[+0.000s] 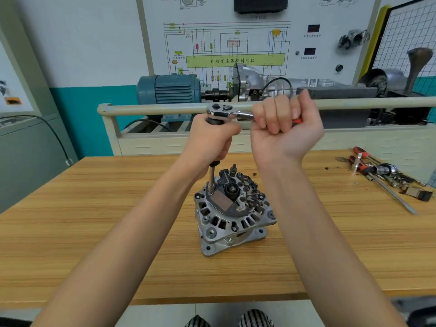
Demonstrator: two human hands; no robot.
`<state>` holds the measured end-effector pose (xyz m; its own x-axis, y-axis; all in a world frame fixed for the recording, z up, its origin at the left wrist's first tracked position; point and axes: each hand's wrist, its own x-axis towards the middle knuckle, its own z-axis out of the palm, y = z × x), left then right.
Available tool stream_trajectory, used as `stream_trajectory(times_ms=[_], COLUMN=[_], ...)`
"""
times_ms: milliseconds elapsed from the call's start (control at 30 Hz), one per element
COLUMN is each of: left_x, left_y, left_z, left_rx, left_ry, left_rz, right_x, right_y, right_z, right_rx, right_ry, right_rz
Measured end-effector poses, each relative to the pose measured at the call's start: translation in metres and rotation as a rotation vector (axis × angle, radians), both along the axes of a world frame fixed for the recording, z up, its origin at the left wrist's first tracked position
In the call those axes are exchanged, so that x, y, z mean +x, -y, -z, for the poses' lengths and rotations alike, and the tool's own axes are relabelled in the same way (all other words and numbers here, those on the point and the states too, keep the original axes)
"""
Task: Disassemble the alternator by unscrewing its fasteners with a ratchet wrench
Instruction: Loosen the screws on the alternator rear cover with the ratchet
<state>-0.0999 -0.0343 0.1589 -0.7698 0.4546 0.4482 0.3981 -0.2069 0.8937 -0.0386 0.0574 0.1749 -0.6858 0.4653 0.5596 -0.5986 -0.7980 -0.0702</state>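
**Alternator under the ratchet on the wooden bench**

Alternator (pixel 233 213) stood upright near the middle of the wooden table (pixel 94 220), its finned grey housing resting on the boards and its dark rear electronics facing up; a long extension bar (pixel 211 178) rose almost vertically from a fastener on the far-left part of its top face; the ratchet wrench (pixel 226 112) sat across the top of that bar, its chrome head to the left and its handle running right.

The left hand (pixel 212 140) was wrapped around the upper part of the extension just under the ratchet head, fingers curled closed on it; the right hand (pixel 285 128) gripped the ratchet handle palm toward the camera, all fingers folded tight around it, a little red grip showing past the knuckles.

At the far right of the table lay a loose pile of tools (pixel 387 173): red-handled screwdrivers, a chrome socket piece and small parts, well apart from the alternator; dark crumbs were scattered near them.

Beyond the table stood a training rig with a blue electric motor (pixel 168 89) coupled to a gearbox (pixel 254 83), behind a pale rail (pixel 151 108); a wiring diagram board (pixel 236 48) hung on the wall above.
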Motion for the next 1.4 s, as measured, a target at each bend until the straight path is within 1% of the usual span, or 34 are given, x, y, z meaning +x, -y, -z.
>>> stream_trajectory(times_ms=[100,167,200,267,333,433,500,567,633,667,733,800,867,1000,1067,1133,1200,1233,1333,1400], left_x=[0.003,0.004,0.004,0.003,0.0,-0.005,-0.005,-0.005,-0.006,-0.007,-0.009,-0.007,-0.004,0.006,0.01,0.01,0.006,0.004,-0.005,-0.008], left_y=[-0.009,-0.011,-0.01,-0.003,0.009,0.02,0.018,0.012,0.007,0.005,0.006,0.006,0.004,-0.013,-0.018,-0.018,-0.011,-0.004,0.015,0.02], left_z=[0.0,0.002,0.002,0.003,0.002,-0.006,-0.01,-0.013,-0.013,-0.013,-0.01,-0.007,-0.002,0.004,0.006,0.009,0.007,0.004,-0.006,-0.011], left_rx=[0.061,0.079,0.089,0.086,0.024,-0.121,-0.196,-0.235,-0.245,-0.234,-0.184,-0.113,-0.032,0.131,0.177,0.172,0.131,0.091,-0.054,-0.157], left_ry=[-0.036,-0.068,-0.068,-0.048,-0.076,-0.159,-0.172,-0.114,-0.035,-0.012,0.008,0.004,-0.008,-0.096,-0.143,-0.141,-0.106,-0.1,-0.151,-0.159], left_rz=[-0.222,-0.296,-0.297,-0.216,-0.056,0.202,0.328,0.425,0.479,0.476,0.428,0.339,0.185,-0.255,-0.36,-0.377,-0.278,-0.188,0.173,0.354], right_x=[0.01,0.01,0.01,0.008,0.004,-0.014,-0.031,-0.045,-0.051,-0.052,-0.047,-0.034,-0.017,0.012,0.017,0.018,0.016,0.014,-0.003,-0.018], right_y=[0.023,0.029,0.03,0.023,0.01,-0.013,-0.023,-0.029,-0.033,-0.033,-0.032,-0.027,-0.017,0.015,0.028,0.03,0.023,0.016,-0.008,-0.02], right_z=[0.011,0.013,0.013,0.008,0.0,-0.015,-0.02,-0.023,-0.023,-0.023,-0.02,-0.015,-0.007,0.014,0.02,0.021,0.014,0.008,-0.013,-0.023], right_rx=[0.121,0.153,0.163,0.165,0.137,0.085,0.025,0.002,-0.01,-0.026,-0.062,-0.093,-0.09,0.038,0.102,0.138,0.157,0.154,0.109,0.073], right_ry=[-0.161,-0.203,-0.209,-0.176,-0.07,0.106,0.21,0.29,0.299,0.291,0.25,0.173,0.083,-0.099,-0.187,-0.21,-0.168,-0.117,0.122,0.244], right_rz=[0.3,0.392,0.386,0.283,0.112,-0.243,-0.495,-0.66,-0.725,-0.71,-0.61,-0.439,-0.24,0.215,0.386,0.435,0.362,0.279,-0.08,-0.342])
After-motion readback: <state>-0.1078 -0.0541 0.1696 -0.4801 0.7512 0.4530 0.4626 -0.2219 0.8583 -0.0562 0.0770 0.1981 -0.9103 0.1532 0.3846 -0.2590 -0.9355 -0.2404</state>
